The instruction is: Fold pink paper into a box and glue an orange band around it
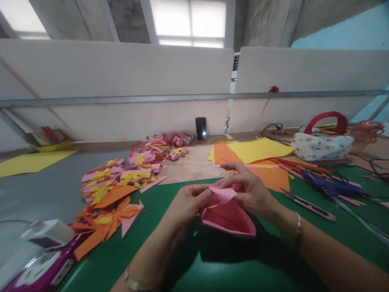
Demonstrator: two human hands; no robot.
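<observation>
Between my two hands, just above the green mat (225, 269), is a piece of folded pink paper (227, 217) shaped like an open pouch, its hollow facing me. My left hand (190, 202) pinches its left upper edge between thumb and fingers. On the other side, my right hand (251, 188) grips the upper right fold, with the index finger bent over the top. Part of the fold is hidden behind the fingers. Left of my hands lie orange paper cutouts (117, 215) and several pink folded pieces with yellow paper flowers (133, 176).
Yellow sheets (258, 150) and orange sheets (270, 178) lie behind my right hand. Snips (310, 206), a blue glue gun (330, 186) and cables are at the right. A purple power strip (39, 263) with a white plug (50, 233) sits front left. A phone (201, 128) leans against the wall.
</observation>
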